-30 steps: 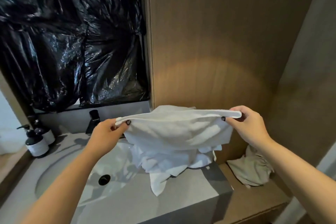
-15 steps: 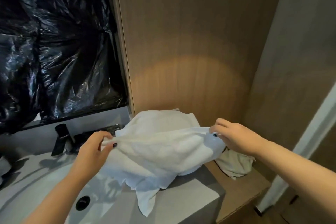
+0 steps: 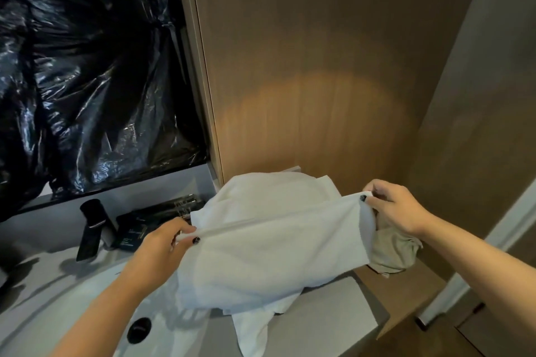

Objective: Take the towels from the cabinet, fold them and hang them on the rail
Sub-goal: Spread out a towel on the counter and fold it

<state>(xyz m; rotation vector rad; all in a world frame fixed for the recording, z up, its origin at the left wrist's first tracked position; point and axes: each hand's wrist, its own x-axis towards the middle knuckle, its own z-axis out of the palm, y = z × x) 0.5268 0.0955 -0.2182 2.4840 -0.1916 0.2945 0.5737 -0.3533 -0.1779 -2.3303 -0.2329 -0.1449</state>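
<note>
A white towel point(image 3: 269, 252) is stretched between my two hands above the grey vanity counter point(image 3: 342, 316). My left hand point(image 3: 165, 249) pinches its left upper corner and my right hand point(image 3: 397, 209) pinches the right upper corner. The towel's body sags down onto a heap of more white towels point(image 3: 266, 194) piled on the counter; one white end point(image 3: 252, 333) hangs over the counter's front edge. No rail or cabinet is in view.
A crumpled beige cloth point(image 3: 391, 252) lies on the lower wooden shelf point(image 3: 406, 298) to the right. A black tap point(image 3: 92, 229) stands behind the white basin point(image 3: 87, 298) with its dark drain point(image 3: 139, 326). Black plastic sheeting point(image 3: 87, 66) covers the mirror. Wood panelling rises behind.
The view has swung right and down. My hands have lowered the stretched towel from chest height toward the pile; both keep their pinch on its corners.
</note>
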